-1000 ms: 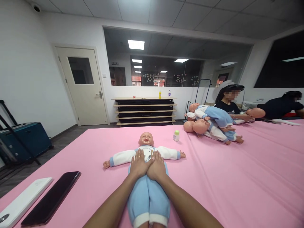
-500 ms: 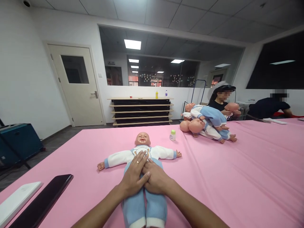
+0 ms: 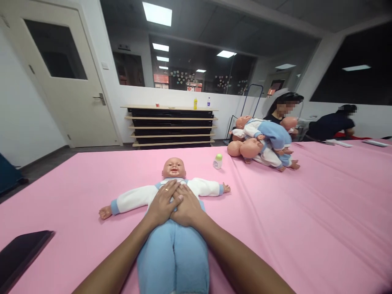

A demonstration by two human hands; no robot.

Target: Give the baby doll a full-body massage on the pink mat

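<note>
A baby doll (image 3: 174,253) in a white and blue outfit lies on its back on the pink-covered table (image 3: 260,241), arms spread and head away from me. My left hand (image 3: 161,204) rests flat on the doll's chest, a ring on one finger, its fingers stretched out and partly over my other hand. Beside it my right hand (image 3: 186,206) also lies flat on the chest and belly, fingers extended toward the doll's neck. Both hands touch each other and cover the front of the outfit. Beyond the doll's arm stands a small white bottle with a green cap (image 3: 217,161).
Several more dolls (image 3: 263,139) are piled at the back right. Behind them sits a person (image 3: 280,108) near a doll's head, with another person (image 3: 330,122) farther right. A black phone-like slab (image 3: 24,255) lies at the left. A low stack of shelves (image 3: 171,126) stands by the wall.
My hands have slid up the doll from its belly toward its chest, staying flat and together. The view has tilted down and come closer to the table.
</note>
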